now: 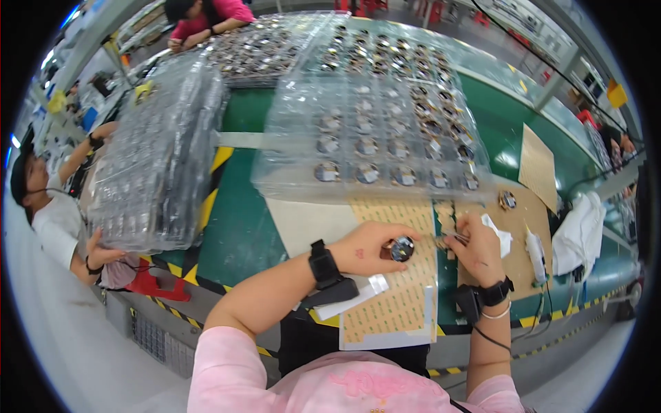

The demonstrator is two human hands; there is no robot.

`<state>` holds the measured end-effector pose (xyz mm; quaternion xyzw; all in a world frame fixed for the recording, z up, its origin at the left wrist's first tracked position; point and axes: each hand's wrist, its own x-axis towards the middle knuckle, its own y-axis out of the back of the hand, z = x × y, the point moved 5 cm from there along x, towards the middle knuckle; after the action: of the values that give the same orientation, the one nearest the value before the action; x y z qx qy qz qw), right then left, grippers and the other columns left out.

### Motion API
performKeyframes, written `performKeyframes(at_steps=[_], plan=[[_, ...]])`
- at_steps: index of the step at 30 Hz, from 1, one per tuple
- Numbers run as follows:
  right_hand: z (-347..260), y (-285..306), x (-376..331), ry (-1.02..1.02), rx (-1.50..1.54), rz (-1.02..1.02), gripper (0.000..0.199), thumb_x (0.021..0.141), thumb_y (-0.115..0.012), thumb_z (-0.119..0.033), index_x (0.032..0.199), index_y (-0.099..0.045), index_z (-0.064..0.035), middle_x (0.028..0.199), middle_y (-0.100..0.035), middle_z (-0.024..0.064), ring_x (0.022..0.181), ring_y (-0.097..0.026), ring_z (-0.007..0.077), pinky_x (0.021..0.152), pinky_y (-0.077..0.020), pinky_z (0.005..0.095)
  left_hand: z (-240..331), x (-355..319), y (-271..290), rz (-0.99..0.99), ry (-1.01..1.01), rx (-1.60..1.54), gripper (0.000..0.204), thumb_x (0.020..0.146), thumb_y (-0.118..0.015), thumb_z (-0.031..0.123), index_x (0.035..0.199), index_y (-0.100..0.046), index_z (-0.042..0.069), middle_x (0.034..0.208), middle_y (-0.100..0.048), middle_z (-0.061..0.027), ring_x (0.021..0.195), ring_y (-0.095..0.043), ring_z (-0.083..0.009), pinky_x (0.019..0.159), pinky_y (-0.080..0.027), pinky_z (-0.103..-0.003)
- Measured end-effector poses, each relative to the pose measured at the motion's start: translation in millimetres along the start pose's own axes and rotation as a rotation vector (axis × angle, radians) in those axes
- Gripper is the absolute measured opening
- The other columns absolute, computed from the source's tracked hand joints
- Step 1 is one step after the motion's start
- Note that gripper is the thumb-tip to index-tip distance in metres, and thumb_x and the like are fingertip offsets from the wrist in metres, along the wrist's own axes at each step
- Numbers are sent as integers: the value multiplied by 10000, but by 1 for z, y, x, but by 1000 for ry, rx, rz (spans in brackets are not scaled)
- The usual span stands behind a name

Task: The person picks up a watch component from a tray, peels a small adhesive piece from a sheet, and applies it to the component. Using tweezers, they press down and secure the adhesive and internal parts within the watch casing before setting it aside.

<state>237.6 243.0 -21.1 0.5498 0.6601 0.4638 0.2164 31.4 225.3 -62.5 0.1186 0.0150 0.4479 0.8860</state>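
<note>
My left hand (381,248) is closed round a small round part (401,248) with a dark, shiny face. Just right of it, my right hand (478,249) pinches a thin metal tool that looks like tweezers (454,236), its tip pointing left toward the round part. Under both hands lies a tan adhesive sheet (389,310) with rows of small green print and a white border. A white strip (354,296) lies beneath my left wrist. Another round part (507,200) sits on a brown board (527,237) beyond my right hand.
Clear plastic trays (296,165) of round parts stand ahead on the green table (237,227). At left, a person in white (58,224) holds a stack of clear trays (151,158). A white corded tool (536,255) and white cloth (578,230) lie right. Another person (213,15) sits at far left.
</note>
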Motion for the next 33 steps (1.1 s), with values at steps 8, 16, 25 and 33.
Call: performKeyframes(at_steps=[8, 16, 25, 33], plan=[[-33, 10, -26, 43, 169, -51, 90, 764, -682, 1, 824, -616, -10, 647, -568, 77, 565, -539, 161, 532, -419, 276, 37, -42, -1, -25, 12, -35, 514, 769, -731, 51, 1248, -546, 64, 934, -620, -30, 808, -569, -57, 693, -494, -223], [-43, 9, -30, 74, 177, -67, 89, 781, -650, 42, 859, -625, 8, 723, -581, 78, 616, -546, 122, 543, -419, 249, 44, -53, 4, -34, 8, -24, 514, 760, -730, 44, 1240, -547, 53, 939, -621, -35, 819, -568, -58, 705, -490, -224], [-48, 6, -41, -76, 327, -167, 58, 822, -626, 37, 838, -586, -1, 681, -556, 13, 599, -503, 77, 539, -395, 228, 49, -61, -1, -11, -50, -2, 513, 762, -733, 71, 1243, -555, 60, 989, -627, -45, 828, -583, -70, 722, -501, -236], [8, 20, -47, -246, 476, 80, 303, 991, -473, -242, 800, -555, -22, 647, -493, -20, 576, -422, 66, 545, -341, 209, 11, -43, -16, -19, -24, -43, 500, 768, -743, 93, 1233, -562, 65, 1017, -628, -46, 883, -597, -83, 735, -525, -249]])
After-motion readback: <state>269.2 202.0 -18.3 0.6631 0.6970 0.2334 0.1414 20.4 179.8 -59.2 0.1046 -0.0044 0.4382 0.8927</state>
